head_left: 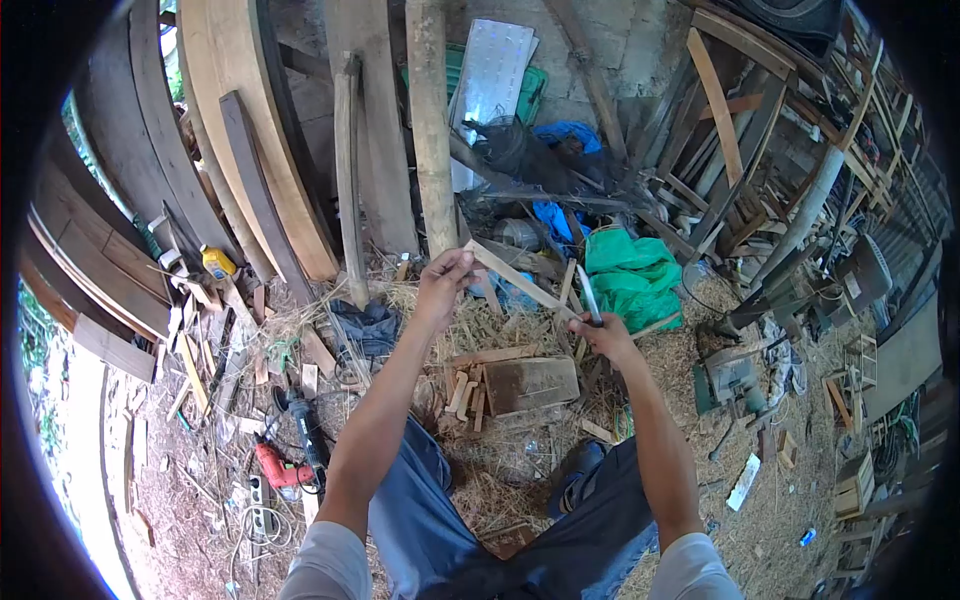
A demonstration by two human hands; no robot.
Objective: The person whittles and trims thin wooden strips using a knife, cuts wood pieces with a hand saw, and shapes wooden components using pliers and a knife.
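A thin, light wooden strip point(522, 282) slants between my two hands in the head view. My left hand point(445, 283) pinches its upper left end. At its lower right end is my right hand point(603, 335), closed round the dark handle of a knife, with the fingers against the strip. The knife blade point(587, 293) points up and away from me. Below the strip, a wooden block point(532, 385) lies on the shavings between my feet, with small wood pieces point(463, 393) at its left.
Tall planks point(250, 130) lean at the back left. A green sack point(630, 275) lies beyond my right hand. A red drill point(280, 468) and a grinder point(308, 430) lie at the left, near a power strip point(261, 505). A vise point(735, 375) stands at the right.
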